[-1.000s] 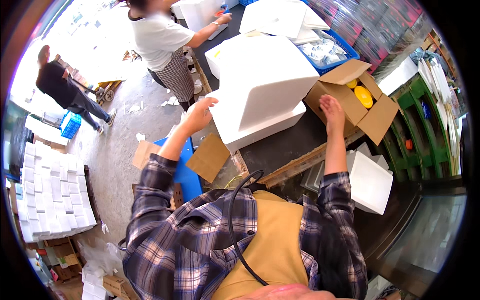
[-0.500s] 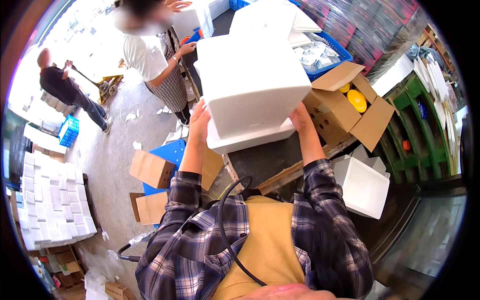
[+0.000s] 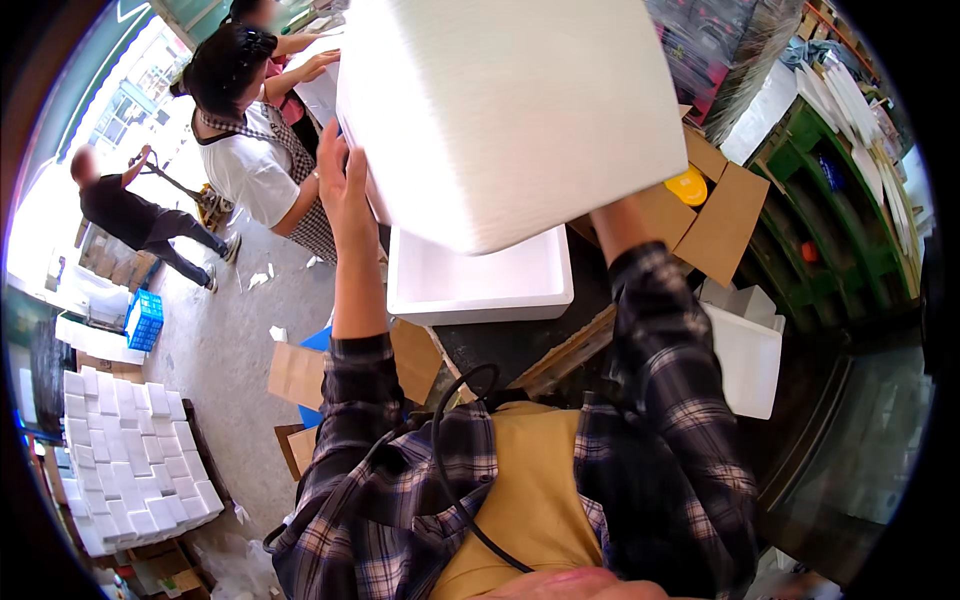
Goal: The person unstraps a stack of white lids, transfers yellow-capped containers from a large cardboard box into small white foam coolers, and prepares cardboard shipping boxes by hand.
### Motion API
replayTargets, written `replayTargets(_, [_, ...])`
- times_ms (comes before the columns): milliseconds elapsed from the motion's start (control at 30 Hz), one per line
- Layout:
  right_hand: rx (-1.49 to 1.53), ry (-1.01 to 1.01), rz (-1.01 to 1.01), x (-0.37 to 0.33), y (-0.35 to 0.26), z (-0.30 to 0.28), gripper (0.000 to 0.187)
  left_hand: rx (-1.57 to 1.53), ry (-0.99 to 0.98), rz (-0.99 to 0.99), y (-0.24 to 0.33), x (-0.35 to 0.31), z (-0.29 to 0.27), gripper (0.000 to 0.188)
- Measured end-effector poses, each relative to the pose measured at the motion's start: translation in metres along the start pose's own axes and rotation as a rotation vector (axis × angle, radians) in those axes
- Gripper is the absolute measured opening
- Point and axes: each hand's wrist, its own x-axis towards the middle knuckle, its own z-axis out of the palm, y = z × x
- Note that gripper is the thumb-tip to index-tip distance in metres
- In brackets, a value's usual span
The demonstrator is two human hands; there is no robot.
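White foam box (image 3: 510,120) is likely light, stiff, dentable, best held by opposite walls; left hand (image 3: 345,190) clamps one side, right hand (image 3: 617,222) mostly hidden, grip unclear.

The left hand (image 3: 346,190) is raised, fingers extended; the right arm (image 3: 665,325) reaches far, right hand (image 3: 612,218) mostly hidden.

Cannot read any text, label, number or sign.
Can make out no letters on the upper white foam box (image 3: 520,130), on the open brown carton (image 3: 728,222), or on the plastic-wrapped stack (image 3: 700,55), too blurred for reading.
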Motion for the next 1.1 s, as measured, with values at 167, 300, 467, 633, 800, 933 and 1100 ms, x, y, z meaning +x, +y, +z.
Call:
replayTargets(167, [0.184,0.019,-0.099,0.005,-0.146,-0.040,0.049,0.631,0.246,0.596,-0.005,0.035,0.077,0.070])
replayTargets(300, [-0.149,-0.054,-0.138,-0.007,-0.101,-0.073,0.053,0.787,-0.080,0.594,-0.072,-0.013,0.125,0.052])
replayTargets(467, [-0.329,-0.193,-0.174,0.063,-0.076,-0.063,0.054,0.600,0.009,0.461,-0.096,-0.013,0.155,0.049])
replayTargets(633, [-0.565,-0.428,-0.336,0.155,-0.108,-0.043,0.046,0.641,0.100,0.633,-0.076,0.007,0.189,0.048])
replayTargets(800, [-1.472,-0.031,-0.571,0.157,-0.165,-0.066,0.026,0.930,-0.172,0.597,-0.083,0.019,0.231,0.047])
replayTargets(933, [-2.054,-0.042,0.221,0.007,-0.162,-0.128,0.033,0.506,-0.470,0.239,-0.101,-0.050,0.245,0.029])
replayTargets(1100, [-1.976,0.000,0.210,-0.061,-0.144,-0.117,0.031,0.396,-0.752,0.278,-0.097,-0.093,0.264,0.023])
